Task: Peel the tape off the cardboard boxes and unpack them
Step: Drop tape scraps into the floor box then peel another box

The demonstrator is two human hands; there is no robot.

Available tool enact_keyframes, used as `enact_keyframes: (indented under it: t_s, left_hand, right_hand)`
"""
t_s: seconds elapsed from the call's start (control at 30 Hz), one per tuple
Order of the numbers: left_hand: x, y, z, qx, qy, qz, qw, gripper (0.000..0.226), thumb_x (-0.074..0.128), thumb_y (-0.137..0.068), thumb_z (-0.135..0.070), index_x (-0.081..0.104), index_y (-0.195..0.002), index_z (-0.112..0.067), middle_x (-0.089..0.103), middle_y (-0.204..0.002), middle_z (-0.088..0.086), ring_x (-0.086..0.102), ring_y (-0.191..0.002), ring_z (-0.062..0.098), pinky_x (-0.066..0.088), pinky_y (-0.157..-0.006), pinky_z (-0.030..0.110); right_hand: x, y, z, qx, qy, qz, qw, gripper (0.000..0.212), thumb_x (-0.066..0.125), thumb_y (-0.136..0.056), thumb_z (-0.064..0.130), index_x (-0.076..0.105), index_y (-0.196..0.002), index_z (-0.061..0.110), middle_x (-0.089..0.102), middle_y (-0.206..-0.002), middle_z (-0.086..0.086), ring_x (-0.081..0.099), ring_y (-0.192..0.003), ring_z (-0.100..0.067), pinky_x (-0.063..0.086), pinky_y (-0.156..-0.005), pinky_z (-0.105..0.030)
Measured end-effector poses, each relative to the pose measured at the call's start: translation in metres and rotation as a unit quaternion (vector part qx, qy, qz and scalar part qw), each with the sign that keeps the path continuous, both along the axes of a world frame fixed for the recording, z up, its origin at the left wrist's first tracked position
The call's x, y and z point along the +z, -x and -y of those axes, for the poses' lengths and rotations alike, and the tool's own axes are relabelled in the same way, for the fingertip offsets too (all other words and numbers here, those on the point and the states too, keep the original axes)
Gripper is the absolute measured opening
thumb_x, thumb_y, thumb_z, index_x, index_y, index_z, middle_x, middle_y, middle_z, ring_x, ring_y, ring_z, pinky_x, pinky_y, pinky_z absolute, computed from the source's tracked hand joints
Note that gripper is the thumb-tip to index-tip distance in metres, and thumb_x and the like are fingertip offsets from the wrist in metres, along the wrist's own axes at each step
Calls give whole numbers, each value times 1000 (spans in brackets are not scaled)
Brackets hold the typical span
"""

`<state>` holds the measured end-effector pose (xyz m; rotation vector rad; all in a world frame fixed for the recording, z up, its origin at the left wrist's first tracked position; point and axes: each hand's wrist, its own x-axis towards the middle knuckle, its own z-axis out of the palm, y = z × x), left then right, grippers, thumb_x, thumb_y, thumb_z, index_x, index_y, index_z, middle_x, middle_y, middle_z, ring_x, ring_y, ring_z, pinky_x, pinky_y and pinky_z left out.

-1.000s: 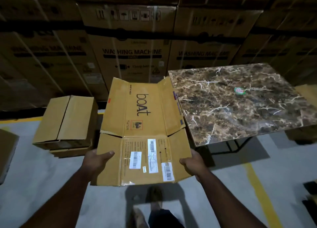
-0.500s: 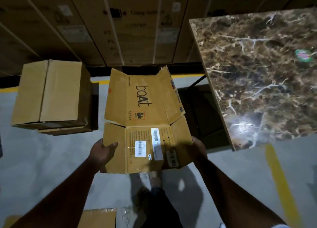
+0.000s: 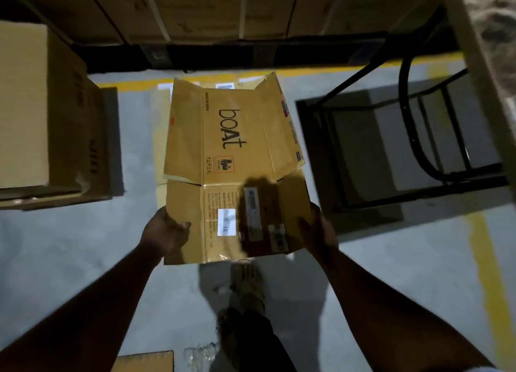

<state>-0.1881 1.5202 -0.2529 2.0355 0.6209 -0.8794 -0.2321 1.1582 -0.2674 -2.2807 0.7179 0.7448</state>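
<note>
Cardboard flattened box (image 3: 234, 162) gripped by left hand (image 3: 164, 232) & right hand (image 3: 318, 232) — closed boxes (image 3: 50, 114) left, table frame (image 3: 418, 148) right.

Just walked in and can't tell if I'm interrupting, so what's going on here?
A person is standing on the warehouse floor holding a flattened cardboard box printed "boAt" out in front of them. The left hand grips its near left edge and the right hand its near right edge, flaps spread open. It is empty and opened out, held above the floor beside a stack of closed boxes on the left and a table frame on the right.
</note>
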Motion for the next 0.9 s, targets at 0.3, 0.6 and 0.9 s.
enact_keyframes:
  t_s: [0.3, 0.6, 0.9]
  left_hand:
    - [41, 23, 30, 20, -77, 93, 992, 32, 62, -97, -5, 63, -129, -6, 73, -114, 9, 68, -109, 29, 44, -93, 26]
    - [300, 66, 70, -45, 73, 210, 974, 19, 59, -94, -25, 69, -109, -21, 76, -103, 9, 71, -95, 30, 57, -88, 41]
    - [460, 90, 179, -43, 174, 306, 935, 25, 48, -102, 0, 66, -119, -5, 74, -100, 6, 68, -84, 16, 54, -74, 24]
  right_hand:
    - [50, -24, -54, 122, -32, 75, 989, 33, 49, -106, 43, 59, -135, 31, 64, -129, 11, 62, -109, -11, 52, -91, -32]
    - [330, 37, -75, 36, -106, 302, 947, 25, 54, -93, 31, 75, -99, 19, 75, -93, 6, 68, -82, -12, 54, -73, -26]
    - [478, 91, -16, -82, -201, 337, 916, 15, 59, -98, 16, 74, -102, 17, 77, -96, 0, 73, -87, -13, 62, -83, -42]
